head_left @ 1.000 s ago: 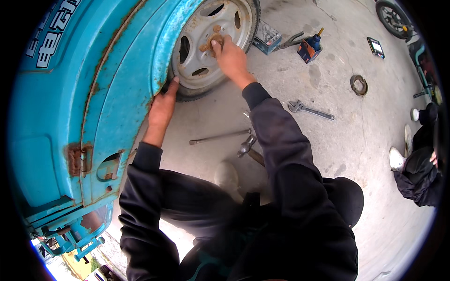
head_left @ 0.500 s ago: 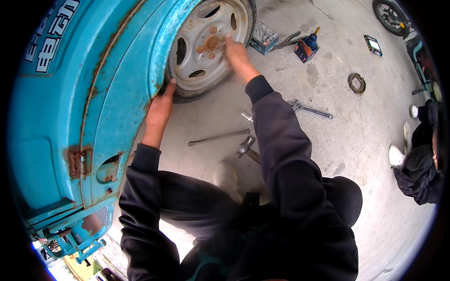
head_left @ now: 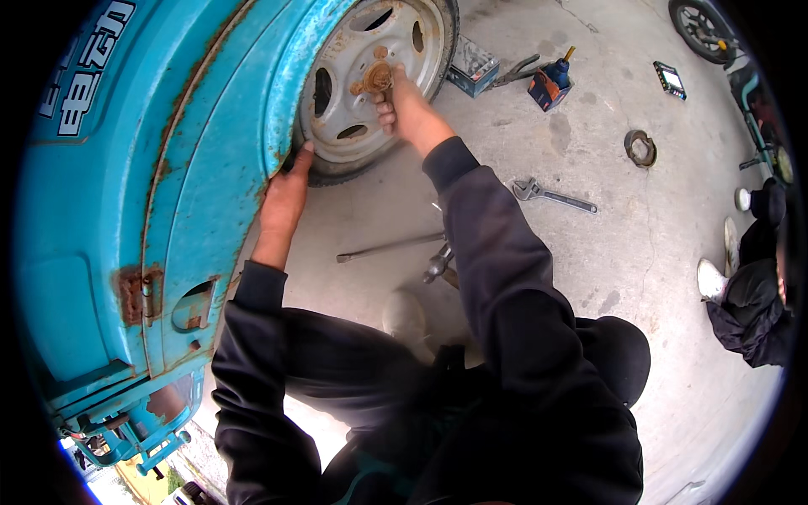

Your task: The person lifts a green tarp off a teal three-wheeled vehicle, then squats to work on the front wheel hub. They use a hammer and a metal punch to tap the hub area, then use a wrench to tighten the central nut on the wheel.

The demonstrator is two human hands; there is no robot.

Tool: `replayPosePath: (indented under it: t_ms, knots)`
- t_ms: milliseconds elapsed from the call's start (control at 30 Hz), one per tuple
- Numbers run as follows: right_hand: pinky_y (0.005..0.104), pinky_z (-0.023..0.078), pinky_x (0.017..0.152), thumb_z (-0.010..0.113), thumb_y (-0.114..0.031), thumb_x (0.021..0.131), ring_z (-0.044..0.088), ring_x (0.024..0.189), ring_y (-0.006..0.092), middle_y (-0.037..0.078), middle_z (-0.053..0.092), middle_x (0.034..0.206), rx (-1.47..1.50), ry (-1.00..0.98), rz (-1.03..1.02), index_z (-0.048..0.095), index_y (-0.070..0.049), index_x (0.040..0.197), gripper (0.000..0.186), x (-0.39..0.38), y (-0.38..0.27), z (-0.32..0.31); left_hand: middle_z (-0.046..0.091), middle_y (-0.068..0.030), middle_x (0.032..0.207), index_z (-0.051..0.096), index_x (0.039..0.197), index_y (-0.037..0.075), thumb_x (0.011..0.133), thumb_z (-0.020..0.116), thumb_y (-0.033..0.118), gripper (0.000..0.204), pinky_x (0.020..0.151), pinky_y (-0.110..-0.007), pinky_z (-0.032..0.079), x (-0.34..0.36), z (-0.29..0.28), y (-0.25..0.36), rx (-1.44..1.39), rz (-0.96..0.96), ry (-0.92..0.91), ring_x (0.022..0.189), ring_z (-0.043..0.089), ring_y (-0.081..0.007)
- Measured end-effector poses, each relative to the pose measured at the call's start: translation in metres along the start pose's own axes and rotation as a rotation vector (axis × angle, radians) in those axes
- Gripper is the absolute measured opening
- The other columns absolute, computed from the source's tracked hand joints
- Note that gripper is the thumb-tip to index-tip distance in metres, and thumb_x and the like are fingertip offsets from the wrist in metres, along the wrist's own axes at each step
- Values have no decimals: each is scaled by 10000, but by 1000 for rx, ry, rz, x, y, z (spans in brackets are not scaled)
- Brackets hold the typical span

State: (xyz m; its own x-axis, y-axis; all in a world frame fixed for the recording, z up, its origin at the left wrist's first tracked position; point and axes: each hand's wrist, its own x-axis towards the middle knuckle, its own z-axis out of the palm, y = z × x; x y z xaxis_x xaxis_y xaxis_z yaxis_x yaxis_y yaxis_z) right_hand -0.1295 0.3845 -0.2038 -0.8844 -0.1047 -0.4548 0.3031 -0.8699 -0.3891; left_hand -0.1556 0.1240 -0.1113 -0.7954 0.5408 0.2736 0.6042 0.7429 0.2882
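Observation:
A grey steel wheel (head_left: 345,46) with a black tyre sits under the arch of a rusty turquoise vehicle (head_left: 206,160). My left hand (head_left: 284,198) grips the tyre's lower left edge beside the fender; its thumb shows, and the other fingers are hidden. At the rusty hub (head_left: 378,77), my right hand (head_left: 412,114) is closed, with fingers curled against the rust-coloured nuts around it. Whatever sits between those fingertips is covered by the hand. One rusty wheel nut (head_left: 357,87) shows left of the hub.
On the concrete floor lie an adjustable wrench (head_left: 560,198), a metal bar (head_left: 387,247), a hammer (head_left: 438,264), pliers (head_left: 515,71), a blue bottle in a small box (head_left: 547,88), another box (head_left: 473,67), a ring-shaped part (head_left: 640,149) and a handheld device (head_left: 671,81). Another person (head_left: 749,295) is at the right.
My right hand has moved left and down across the wheel face toward the hub, its fingers now curled at the nuts. My left hand stays at the tyre edge.

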Motion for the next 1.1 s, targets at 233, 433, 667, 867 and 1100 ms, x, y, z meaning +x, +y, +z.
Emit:
replayPosePath:
  t_ms: [233,433,667,867,1100]
  knots:
    - [506,520,720,376,-515,1022,674,782,436,245,682,775,-1239,728,-943,589,35,1049,590,4,23,12,465,-245,1456,567,1363,80,923,625,514,621,1117,-436,330,5,11,-11,142,158,63,1328,431,-413]
    - [495,501,733,238,-627,1010,653,787,461,270,676,804,-444,474,-277,568,-4,831,727,1,8,19,497,-249,1427,560,1367,54,936,622,490,617,1105,-414,353,4,-4,17,-98,-138,17,1302,465,-406]
    - [549,467,908,447,-474,1000,621,1035,472,326,660,1026,-1026,660,-758,528,49,1207,568,10,14,12,508,-228,1426,562,1350,19,920,646,472,631,1092,-424,369,4,2,14,-38,2,34,1284,483,-409]
    - [510,464,945,313,-601,996,618,1058,455,299,665,1059,-1284,492,-540,608,15,1139,698,-2,8,6,496,-241,1434,587,1330,43,938,629,444,563,1100,-446,355,10,9,-19,74,76,79,1301,470,-412]
    - [471,521,848,660,-297,890,606,1057,346,178,609,1115,-1923,799,-733,562,-39,1168,391,-103,94,-139,577,-287,1292,471,1453,252,966,559,137,508,1026,-449,430,7,22,-57,647,398,-51,1165,575,-413]
